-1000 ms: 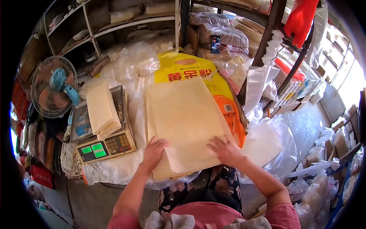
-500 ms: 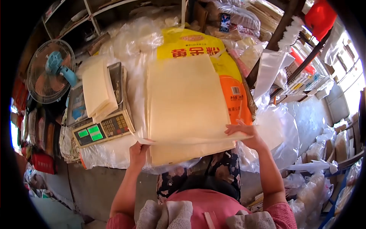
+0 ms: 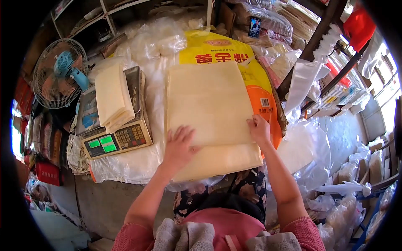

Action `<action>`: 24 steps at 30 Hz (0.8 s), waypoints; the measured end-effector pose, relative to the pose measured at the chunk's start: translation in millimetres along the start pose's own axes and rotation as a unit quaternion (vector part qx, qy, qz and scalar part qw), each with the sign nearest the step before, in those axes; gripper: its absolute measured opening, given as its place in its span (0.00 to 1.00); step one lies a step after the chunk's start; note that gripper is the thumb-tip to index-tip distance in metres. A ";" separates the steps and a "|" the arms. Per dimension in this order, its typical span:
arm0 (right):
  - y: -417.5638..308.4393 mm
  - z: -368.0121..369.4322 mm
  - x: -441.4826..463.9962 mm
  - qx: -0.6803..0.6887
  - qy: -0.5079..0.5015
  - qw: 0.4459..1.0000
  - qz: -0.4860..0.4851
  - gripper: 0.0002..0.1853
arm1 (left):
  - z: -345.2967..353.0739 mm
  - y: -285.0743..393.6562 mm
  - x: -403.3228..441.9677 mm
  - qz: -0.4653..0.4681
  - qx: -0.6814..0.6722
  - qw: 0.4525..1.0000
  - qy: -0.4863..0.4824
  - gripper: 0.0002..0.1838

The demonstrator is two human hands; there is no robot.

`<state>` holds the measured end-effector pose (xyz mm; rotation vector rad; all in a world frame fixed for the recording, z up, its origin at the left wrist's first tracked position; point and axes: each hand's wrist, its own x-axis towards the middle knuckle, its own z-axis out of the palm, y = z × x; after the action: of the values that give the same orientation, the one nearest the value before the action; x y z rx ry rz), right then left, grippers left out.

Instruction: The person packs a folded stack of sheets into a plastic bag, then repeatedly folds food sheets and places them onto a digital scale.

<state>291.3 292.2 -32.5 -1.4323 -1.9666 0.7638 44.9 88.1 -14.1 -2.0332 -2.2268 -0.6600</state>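
A stack of thin cream sheets [image 3: 209,100] lies in front of me, with its lower part [image 3: 222,161] showing below the edge of the top layer. My left hand [image 3: 179,146] rests on the left side of the stack, fingers spread. At the right edge of the sheets, my right hand [image 3: 258,129] has its fingers bent together; they seem to pinch the sheet edge. A folded bundle of similar sheets [image 3: 113,98] lies on a digital scale [image 3: 119,140] to the left.
Beyond the stack is a yellow and orange printed bag [image 3: 266,98]. A blue fan [image 3: 63,73] stands at the far left. Clear plastic [image 3: 314,142] hangs at the right, near a dark metal frame [image 3: 307,58]. Shelves [image 3: 104,16] are behind.
The sheet edge that was lifted between my hands now lies down on the stack. My left hand has opened flat on top, and my right hand's fingers have closed at the right edge.
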 end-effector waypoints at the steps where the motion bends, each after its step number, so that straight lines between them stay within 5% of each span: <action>1: 1.1 2.6 -0.7 -0.002 0.012 1.000 -0.009 0.14 | 4.7 3.9 -4.5 -0.007 0.003 1.000 -0.023 0.32; 5: -7.6 -1.1 -3.6 -0.020 -0.009 1.000 0.022 0.15 | 19.3 4.7 -11.2 -0.024 0.006 0.999 -0.037 0.33; 8: -38.5 -6.4 -24.7 -0.208 0.055 0.964 -0.156 0.21 | 23.6 2.5 -13.2 -0.029 0.016 0.998 -0.052 0.33; 11: -46.2 4.9 -36.6 -0.164 -0.006 0.952 -0.258 0.25 | 31.1 0.0 -15.8 -0.019 0.022 0.999 -0.030 0.32; 24: -28.7 27.6 -55.5 -0.217 -0.042 0.937 -0.269 0.25 | 32.0 4.3 -20.6 -0.007 0.038 0.999 -0.020 0.33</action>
<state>267.0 228.5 -36.6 -0.9941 -2.5419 0.1475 59.6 80.0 -48.5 -2.0143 -2.2530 -0.5321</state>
